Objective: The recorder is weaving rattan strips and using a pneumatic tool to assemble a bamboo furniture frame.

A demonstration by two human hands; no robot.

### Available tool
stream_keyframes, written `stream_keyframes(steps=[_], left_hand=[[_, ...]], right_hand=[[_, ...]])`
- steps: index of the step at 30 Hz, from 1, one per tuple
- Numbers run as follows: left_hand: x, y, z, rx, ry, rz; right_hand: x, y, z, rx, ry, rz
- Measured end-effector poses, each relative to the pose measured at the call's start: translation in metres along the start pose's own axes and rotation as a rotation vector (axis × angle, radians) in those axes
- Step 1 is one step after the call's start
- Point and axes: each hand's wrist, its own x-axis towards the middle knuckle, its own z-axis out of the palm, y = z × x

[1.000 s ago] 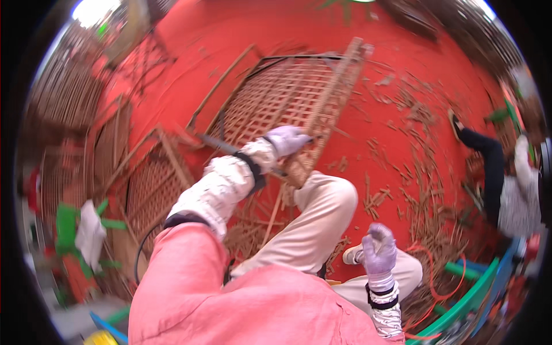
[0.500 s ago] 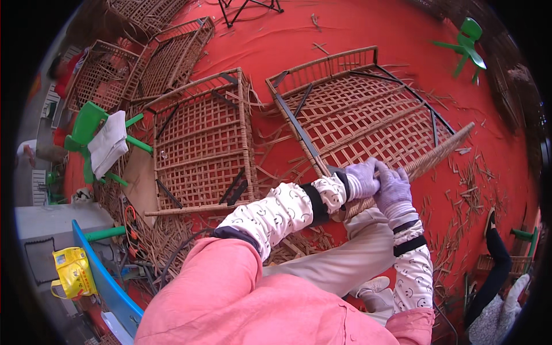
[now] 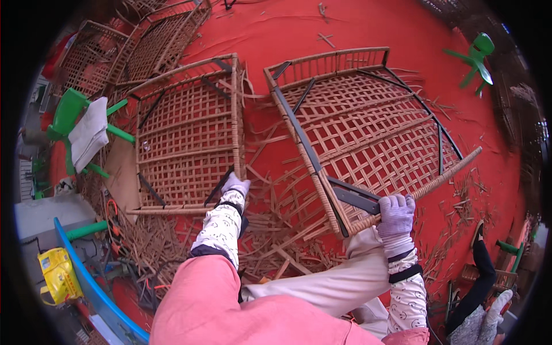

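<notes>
My right hand (image 3: 396,218), in a pale purple glove, is closed round the wrapped near rail of a woven rattan frame (image 3: 374,123). This frame has a lattice panel, dark metal edge bars and a dark corner brace (image 3: 353,198) right beside the hand. My left hand (image 3: 234,185), gloved alike, is at the near right corner of a second woven frame (image 3: 190,149), by its dark brace (image 3: 218,187). Its fingertips are partly hidden, and I cannot see whether it holds anything. My knee lies under the right frame's near corner.
Cut rattan strips (image 3: 276,241) litter the red floor covering. A green chair (image 3: 72,118) with a white cloth (image 3: 88,135) stands left, another green chair (image 3: 478,60) far right. More woven frames (image 3: 155,49) stand at the back left. Another person's leg (image 3: 480,282) shows at lower right.
My left hand has left the right frame and moved left to the other frame's corner. My right hand stays on the rail; the dark corner brace beside it now shows.
</notes>
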Motion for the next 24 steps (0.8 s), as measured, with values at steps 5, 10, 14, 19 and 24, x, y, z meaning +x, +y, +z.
stream_keyframes(steps=[5,10,14,19,24], left_hand=[[-0.005,-0.007,-0.043,0.037,0.036,0.013],[-0.016,-0.068,-0.095,-0.015,0.083,0.054],[0.007,-0.163,-0.106,0.097,-0.054,-0.068],[-0.054,-0.103,-0.111,-0.280,0.056,0.293],[-0.135,0.052,-0.051,-0.852,-0.499,0.816]], right_hand=[[-0.001,-0.008,-0.016,0.041,0.018,0.081],[0.000,0.005,-0.030,0.045,0.109,0.099],[0.009,0.004,-0.067,0.032,0.187,0.097],[-0.003,0.002,-0.105,0.009,0.247,0.141],[-0.038,-0.010,-0.101,0.100,0.347,0.297]])
